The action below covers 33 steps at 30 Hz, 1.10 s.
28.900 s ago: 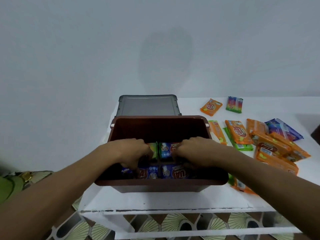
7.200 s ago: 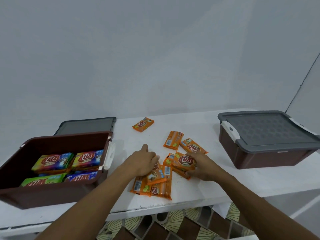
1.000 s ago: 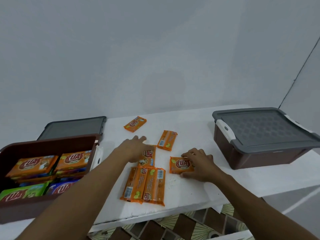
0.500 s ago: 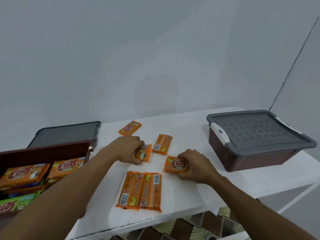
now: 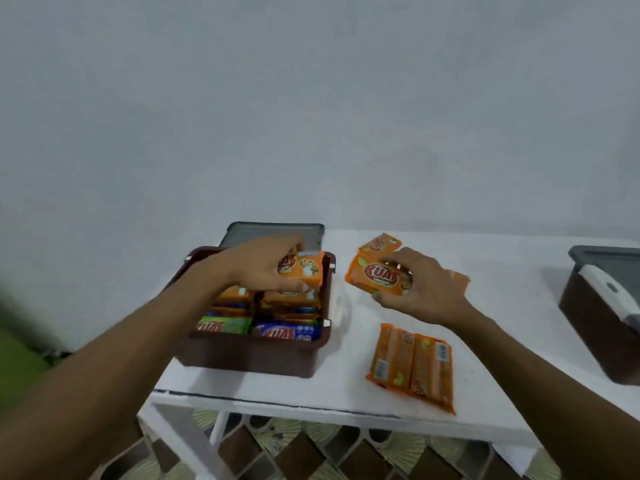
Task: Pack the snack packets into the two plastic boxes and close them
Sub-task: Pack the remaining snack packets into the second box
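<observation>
**Both hands bring orange packets to the open box**
The left hand's (image 5: 263, 268) fingers (image 5: 287, 242) pinch an orange packet (image 5: 304, 270) low over the open box (image 5: 249, 355), probably to lay it flat on the stacks. The right hand (image 5: 426, 289) grips a second packet (image 5: 377, 278) just at the box's 3 o'clock, likely queued next. A loose pair (image 5: 412, 367) waits on the desk (image 5: 502, 271) at 5 o'clock, and the closed box (image 5: 595, 323) sits far off at 3 o'clock.
</observation>
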### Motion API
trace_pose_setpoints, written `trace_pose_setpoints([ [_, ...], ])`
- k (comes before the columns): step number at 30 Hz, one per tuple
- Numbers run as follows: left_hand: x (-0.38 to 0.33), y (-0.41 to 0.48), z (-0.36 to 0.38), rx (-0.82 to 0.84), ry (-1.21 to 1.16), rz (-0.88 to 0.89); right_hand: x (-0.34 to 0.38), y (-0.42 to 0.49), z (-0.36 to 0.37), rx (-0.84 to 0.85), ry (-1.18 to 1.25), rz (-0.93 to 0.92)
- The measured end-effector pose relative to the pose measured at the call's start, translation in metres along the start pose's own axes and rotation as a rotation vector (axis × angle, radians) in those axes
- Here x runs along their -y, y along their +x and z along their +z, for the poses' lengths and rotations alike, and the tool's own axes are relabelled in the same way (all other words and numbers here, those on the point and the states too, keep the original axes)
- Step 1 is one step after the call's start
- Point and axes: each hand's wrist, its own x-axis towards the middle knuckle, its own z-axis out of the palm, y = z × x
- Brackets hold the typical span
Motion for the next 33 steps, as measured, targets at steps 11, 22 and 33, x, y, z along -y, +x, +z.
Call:
trace_pose_setpoints([
  [11, 0.101, -0.069, 0.023, 0.349, 0.032, -0.107, 0.123, 0.053, 0.073, 0.425, -0.416, -0.25],
  [22, 0.125, -0.06, 0.027, 0.405, 0.046, -0.058, 0.133, 0.059, 0.102, 0.667, -0.559, -0.13],
  [33, 0.121, -0.054, 0.022, 0.419, 0.067, -0.037, 0.131, 0.051, 0.099, 0.526, -0.4, -0.138],
])
